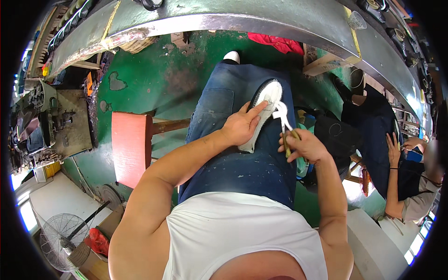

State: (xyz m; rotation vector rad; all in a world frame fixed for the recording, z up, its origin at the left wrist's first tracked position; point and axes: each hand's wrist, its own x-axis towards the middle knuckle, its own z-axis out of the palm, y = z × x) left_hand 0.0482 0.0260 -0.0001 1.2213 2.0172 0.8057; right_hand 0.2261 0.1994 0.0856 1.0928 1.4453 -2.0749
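A shoe (272, 93) lies across my lap, its white face upward and a dark ribbed edge along its left side. My left hand (240, 126) holds it down, the index finger stretched onto the white face and the other fingers bent at the side. My right hand (308, 145) is closed round the yellowish handles of a pair of pliers (285, 123). The bright metal head of the pliers is at the right edge of the shoe, by my left index fingertip. Whether the jaws grip the edge, I cannot tell.
A long metal-topped bench (196, 23) runs across the front. A reddish stool (131, 149) stands left on the green floor. Red cloth (276, 43) lies under the bench. At lower left is a fan (64, 241). To the right another person's hand (393, 148) is at work.
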